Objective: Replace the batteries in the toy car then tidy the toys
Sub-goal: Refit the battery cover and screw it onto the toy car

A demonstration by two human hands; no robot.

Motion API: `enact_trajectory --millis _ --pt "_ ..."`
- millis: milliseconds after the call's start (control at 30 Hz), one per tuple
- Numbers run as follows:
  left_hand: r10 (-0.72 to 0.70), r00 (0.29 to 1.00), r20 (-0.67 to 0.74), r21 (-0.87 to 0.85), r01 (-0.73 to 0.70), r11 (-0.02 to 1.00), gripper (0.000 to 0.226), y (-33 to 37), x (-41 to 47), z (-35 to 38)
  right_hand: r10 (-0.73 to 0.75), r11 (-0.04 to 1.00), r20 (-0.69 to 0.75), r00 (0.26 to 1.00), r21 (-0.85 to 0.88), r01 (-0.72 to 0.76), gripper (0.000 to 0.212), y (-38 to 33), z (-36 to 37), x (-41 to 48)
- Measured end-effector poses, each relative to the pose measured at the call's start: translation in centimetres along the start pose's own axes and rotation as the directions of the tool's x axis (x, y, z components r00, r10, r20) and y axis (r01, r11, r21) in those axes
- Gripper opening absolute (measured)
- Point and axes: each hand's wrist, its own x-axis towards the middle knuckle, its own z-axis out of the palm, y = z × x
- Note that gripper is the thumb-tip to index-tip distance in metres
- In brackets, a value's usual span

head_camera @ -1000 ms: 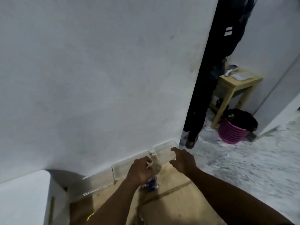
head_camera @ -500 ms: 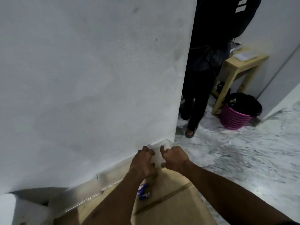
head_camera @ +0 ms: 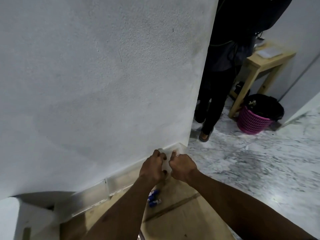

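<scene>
Batteries (head_camera: pixel 154 198): blue cells lying loose on the wooden tabletop (head_camera: pixel 181 210), near its far edge and partly under the person's left forearm. No hand touches them. The toy car is not in view.

Just beyond them, at the far right corner of the tabletop and hard against the wall (head_camera: pixel 103 84), stands a small clear plastic box (head_camera: pixel 179 147). Both hands are on it. The left hand (head_camera: pixel 152 168) has its grip curled over the box's left side, fingertips hooked on the rim. The right hand (head_camera: pixel 182 166) has its grip pinched on the right side, thumb up at the top edge. Holding opposite sides suggests the person means to pull the box apart or lift it out, probably for batteries or storage. Its contents cannot be made out.

A longer clear tray (head_camera: pixel 114 184) runs along the same far edge to the left.

Against a second ago, the right hand, then spread and reaching short of the box, is now clamped on it. The left hand has shifted up from the batteries to the box.

Further off: another person (head_camera: pixel 218 84) in dark clothes stands on the marble floor (head_camera: pixel 251 161), beside a small wooden side table (head_camera: pixel 263 61) and a pink basket (head_camera: pixel 251 122).
</scene>
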Motion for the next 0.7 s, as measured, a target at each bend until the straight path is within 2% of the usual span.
enact_trajectory --millis 167,233,400,533,600,700 --pt "-0.002 1.000 -0.003 0.029 0.002 1.000 0.055 0.0 0.1 0.5 0.024 0.998 -0.006 1.000 0.064 -0.024 0.074 0.1 0.0 -0.3" --pt "-0.003 1.000 -0.002 0.034 0.003 0.999 0.056 0.0 0.1 0.7 -0.008 0.999 -0.034 0.999 0.033 0.009 0.068 0.6 -0.2 -0.3" --pt "-0.006 1.000 -0.012 0.020 0.006 1.000 0.057 0.0 -0.1 1.1 -0.148 0.986 -0.085 0.985 -0.095 0.140 0.037 2.6 -0.8 0.1" --pt "-0.016 1.000 -0.015 -0.019 0.015 1.000 0.058 0.0 -0.2 1.3 -0.281 0.948 -0.176 0.943 -0.202 0.245 0.037 4.1 -0.5 0.1" --pt "-0.018 1.000 -0.017 -0.024 0.018 1.000 0.061 0.0 0.0 1.5 -0.302 0.933 -0.223 0.927 -0.269 0.239 0.032 4.8 0.2 0.0" --pt "-0.025 0.999 -0.029 -0.034 0.024 0.999 0.067 0.0 0.1 1.6 -0.313 0.938 -0.312 0.897 -0.250 0.240 0.027 5.5 1.6 0.2"
